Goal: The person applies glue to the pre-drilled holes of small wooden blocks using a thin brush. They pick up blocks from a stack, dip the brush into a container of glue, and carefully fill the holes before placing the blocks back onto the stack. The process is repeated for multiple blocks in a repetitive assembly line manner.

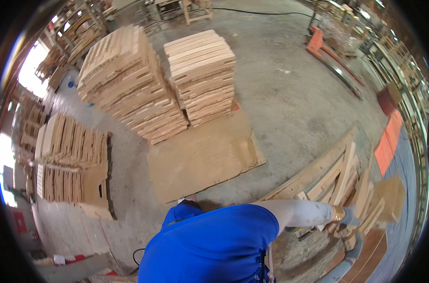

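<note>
Bent over to the right, I have both arms stretched toward a pile of loose wooden strips (339, 179). My left hand (350, 216), in a grey glove or sleeve end with a yellow band at the wrist, touches the strips at the pile's right end. Just nearer, my right hand (358, 243) is beside the short wooden pieces (350, 231), its arm in a grey sleeve. The fingers of both hands are too small and hidden among the wood to make out their grip.
Two tall stacks of wooden frames or panels (129, 80) (202, 56) stand by a flat cardboard sheet (205, 155). A lower stack (73, 141) is at left. Beyond lies an orange pallet jack (327, 56). A cardboard box (390, 198) and orange sheet (389, 141) are at right.
</note>
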Motion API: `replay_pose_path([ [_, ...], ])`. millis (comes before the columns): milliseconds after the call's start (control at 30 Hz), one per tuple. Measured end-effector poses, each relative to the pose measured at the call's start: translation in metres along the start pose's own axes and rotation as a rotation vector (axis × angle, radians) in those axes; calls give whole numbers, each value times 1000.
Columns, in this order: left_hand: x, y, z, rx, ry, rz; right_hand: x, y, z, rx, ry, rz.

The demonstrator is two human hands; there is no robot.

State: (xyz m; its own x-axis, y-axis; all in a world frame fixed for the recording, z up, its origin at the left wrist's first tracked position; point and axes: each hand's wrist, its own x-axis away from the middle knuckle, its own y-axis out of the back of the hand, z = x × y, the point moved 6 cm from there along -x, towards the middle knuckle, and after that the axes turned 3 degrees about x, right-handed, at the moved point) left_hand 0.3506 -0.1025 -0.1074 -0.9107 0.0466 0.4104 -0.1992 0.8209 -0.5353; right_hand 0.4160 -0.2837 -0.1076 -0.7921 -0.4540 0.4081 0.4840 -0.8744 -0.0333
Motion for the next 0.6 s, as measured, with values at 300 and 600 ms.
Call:
replay_pose_path([
  [300,66,114,-71,-424,-411,206,-108,23,53,512,200,-164],
  [600,462,417,-55,-972,-905,-1002,-85,-370,168,782,757,384],
])
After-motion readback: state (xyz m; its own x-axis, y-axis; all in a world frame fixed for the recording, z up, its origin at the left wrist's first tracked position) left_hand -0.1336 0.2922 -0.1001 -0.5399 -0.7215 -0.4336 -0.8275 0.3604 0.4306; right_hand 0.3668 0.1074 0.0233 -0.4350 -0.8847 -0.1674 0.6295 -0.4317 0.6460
